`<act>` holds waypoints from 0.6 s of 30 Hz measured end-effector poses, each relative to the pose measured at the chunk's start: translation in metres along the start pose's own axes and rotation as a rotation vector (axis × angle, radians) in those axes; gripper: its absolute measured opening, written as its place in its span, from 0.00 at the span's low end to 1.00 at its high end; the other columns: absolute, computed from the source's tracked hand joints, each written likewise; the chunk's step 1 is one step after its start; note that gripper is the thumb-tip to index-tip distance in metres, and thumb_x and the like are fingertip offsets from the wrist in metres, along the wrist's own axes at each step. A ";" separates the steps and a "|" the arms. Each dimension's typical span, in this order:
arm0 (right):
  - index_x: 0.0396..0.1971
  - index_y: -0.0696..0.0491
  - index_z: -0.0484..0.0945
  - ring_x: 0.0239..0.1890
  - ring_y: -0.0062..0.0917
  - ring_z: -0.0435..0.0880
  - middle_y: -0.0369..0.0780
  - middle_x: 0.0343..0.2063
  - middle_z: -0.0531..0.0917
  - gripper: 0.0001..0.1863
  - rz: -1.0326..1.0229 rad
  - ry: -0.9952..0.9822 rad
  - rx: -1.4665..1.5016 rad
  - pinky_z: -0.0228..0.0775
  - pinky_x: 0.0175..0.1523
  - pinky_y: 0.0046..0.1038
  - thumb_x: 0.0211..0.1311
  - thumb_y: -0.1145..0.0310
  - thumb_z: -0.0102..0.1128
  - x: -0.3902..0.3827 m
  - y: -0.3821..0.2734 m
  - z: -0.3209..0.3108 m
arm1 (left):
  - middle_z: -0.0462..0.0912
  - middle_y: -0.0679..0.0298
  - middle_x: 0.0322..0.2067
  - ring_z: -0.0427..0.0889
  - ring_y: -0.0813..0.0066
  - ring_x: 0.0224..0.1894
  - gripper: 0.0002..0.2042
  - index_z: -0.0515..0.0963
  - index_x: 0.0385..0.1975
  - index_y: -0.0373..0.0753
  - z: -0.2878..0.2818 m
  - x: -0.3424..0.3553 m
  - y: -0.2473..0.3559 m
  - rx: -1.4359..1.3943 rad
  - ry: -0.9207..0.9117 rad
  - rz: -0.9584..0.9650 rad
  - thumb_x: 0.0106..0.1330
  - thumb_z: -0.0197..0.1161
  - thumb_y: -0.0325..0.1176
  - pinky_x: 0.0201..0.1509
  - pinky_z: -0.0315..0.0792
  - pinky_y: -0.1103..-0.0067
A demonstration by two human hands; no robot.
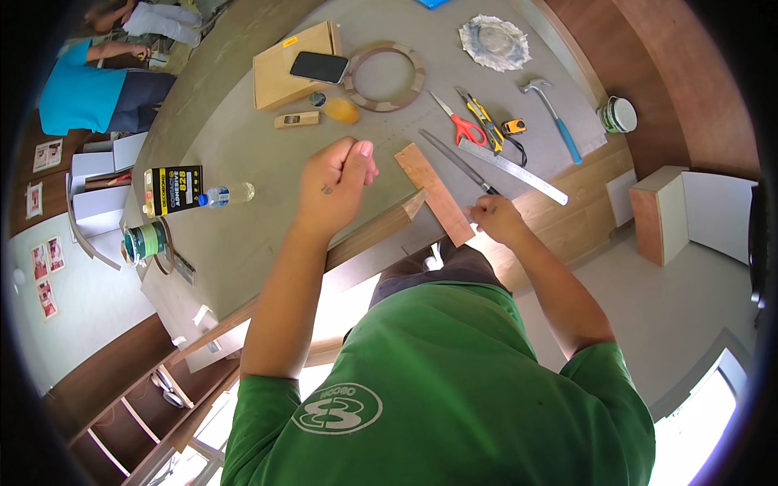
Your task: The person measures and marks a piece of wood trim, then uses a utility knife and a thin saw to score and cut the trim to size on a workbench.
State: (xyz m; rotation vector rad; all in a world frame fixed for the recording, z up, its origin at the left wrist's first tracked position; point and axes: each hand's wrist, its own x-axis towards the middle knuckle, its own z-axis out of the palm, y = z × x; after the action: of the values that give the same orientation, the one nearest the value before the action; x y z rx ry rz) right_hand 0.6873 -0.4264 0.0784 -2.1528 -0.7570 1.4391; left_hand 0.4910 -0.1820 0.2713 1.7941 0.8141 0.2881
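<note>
My left hand (334, 182) is raised over the table in a closed fist, thumb laid along the curled fingers, with nothing visible sticking out. Close to the table's near edge, my right hand (496, 219) has its fingers curled together; whatever they may hold is hidden. Beside it lies a flat reddish-brown wood strip (433, 190), slanting toward me and overhanging the edge. It rests by a pointed wooden bar (381, 231) along that edge. A long file (452, 156) with a black handle lies just beyond my right hand, next to a steel ruler (519, 172).
Red-handled scissors (466, 130), a yellow cutter (482, 117), a tape measure (514, 126) and a hammer (555, 121) lie right. Farther back are a wooden ring (351, 77), cardboard box (279, 79), phone (319, 67) and small plane (297, 120). A bottle (235, 194) lies left.
</note>
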 end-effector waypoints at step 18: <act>0.65 0.57 0.76 0.66 0.44 0.77 0.49 0.60 0.80 0.36 -0.793 0.013 0.023 0.67 0.71 0.40 0.54 0.69 0.78 -0.019 -0.125 0.021 | 0.75 0.62 0.18 0.77 0.67 0.23 0.17 0.83 0.36 0.38 -0.001 0.009 0.004 0.289 0.156 0.398 0.68 0.72 0.48 0.31 0.71 0.72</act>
State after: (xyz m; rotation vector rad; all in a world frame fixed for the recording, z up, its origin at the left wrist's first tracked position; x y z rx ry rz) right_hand 0.6371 -0.3438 0.1620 -1.5406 -1.3713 0.9874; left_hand 0.4983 -0.1760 0.2732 2.2270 0.6221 0.6001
